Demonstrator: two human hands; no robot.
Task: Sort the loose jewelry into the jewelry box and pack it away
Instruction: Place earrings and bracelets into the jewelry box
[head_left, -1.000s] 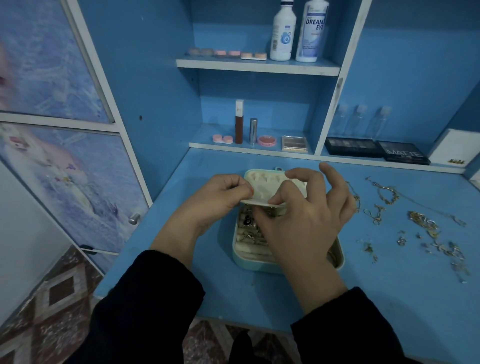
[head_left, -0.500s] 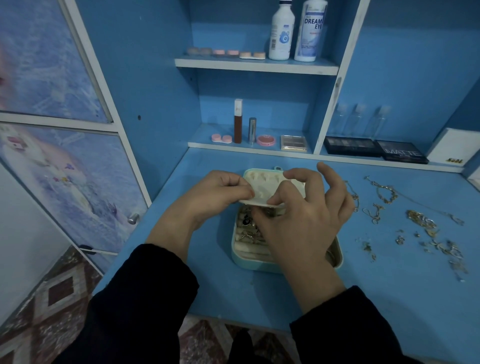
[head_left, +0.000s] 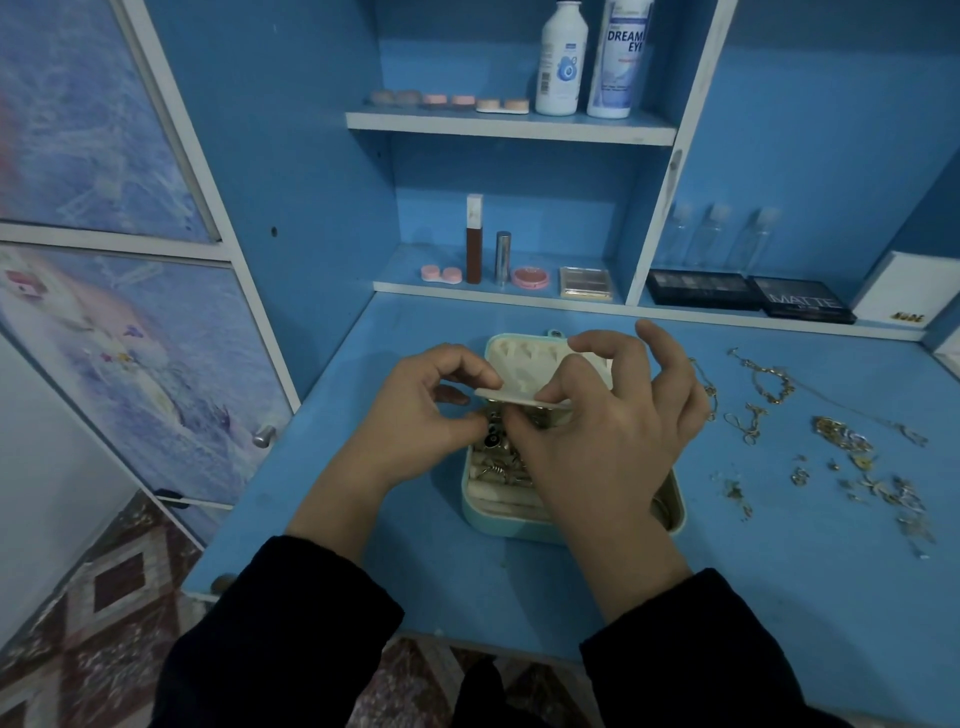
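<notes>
Not much has moved in the last second. The left hand (head_left: 415, 410) still pinches the left edge of the white tray (head_left: 524, 374). The right hand (head_left: 613, 441) still pinches its right edge, with the other fingers spread. The tray has stayed just over the back half of the jewelry box (head_left: 498, 525), tilted a little. So this looks like a slow, fiddly step with the tray. It is hard to tell if the tray is going in or coming out.

The box sits open in the middle of the blue surface (head_left: 779, 597). Small pieces (head_left: 498, 460) already lie inside it, under the hands.

A lot is left to do. The loose jewelry (head_left: 841, 436) lies spread out to the right of the box, and thin chains (head_left: 769, 379) lie near the back. Both hands are busy, so none of it can be picked up yet.

Two white bottles (head_left: 561, 57) stand on the top shelf (head_left: 509, 127), and dark makeup boxes (head_left: 701, 288) lie lower down. They are well away from the hands.
</notes>
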